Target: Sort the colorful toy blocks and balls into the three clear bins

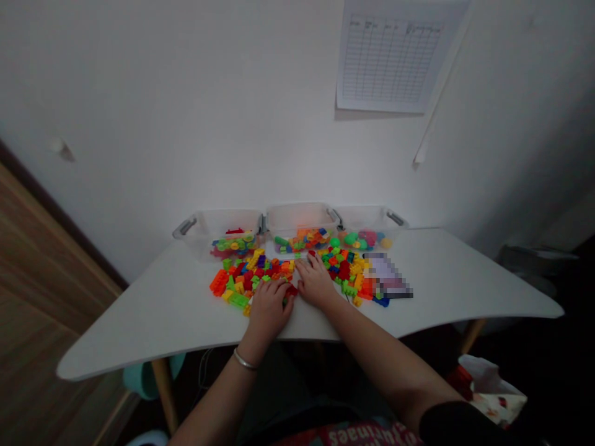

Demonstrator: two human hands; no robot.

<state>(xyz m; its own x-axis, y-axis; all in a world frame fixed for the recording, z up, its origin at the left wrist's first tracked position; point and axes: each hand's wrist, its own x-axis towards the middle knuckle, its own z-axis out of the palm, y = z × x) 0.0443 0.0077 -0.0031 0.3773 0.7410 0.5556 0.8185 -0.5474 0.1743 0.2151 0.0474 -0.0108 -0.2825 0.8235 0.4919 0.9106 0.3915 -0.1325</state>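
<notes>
Colourful plastic building blocks (240,300) lie in a loose heap across the white table (446,272). My left hand (268,308) is at the near side of the heap, its fingers curled round a red building block (291,290) that shows between thumb and forefinger. Just right of it, my right hand (318,284) rests over the middle of the heap with fingers stretched forward and apart. A small red piece (311,253) shows at its fingertips; whether they touch it I cannot tell.
Behind the heap, against the wall, stand three clear bins: the left bin (204,232), the middle bin (302,215) and the right bin (367,218), each with coloured pieces inside. A blurred-out flat device (388,275) lies right of the heap. A printed sheet (385,62) hangs above.
</notes>
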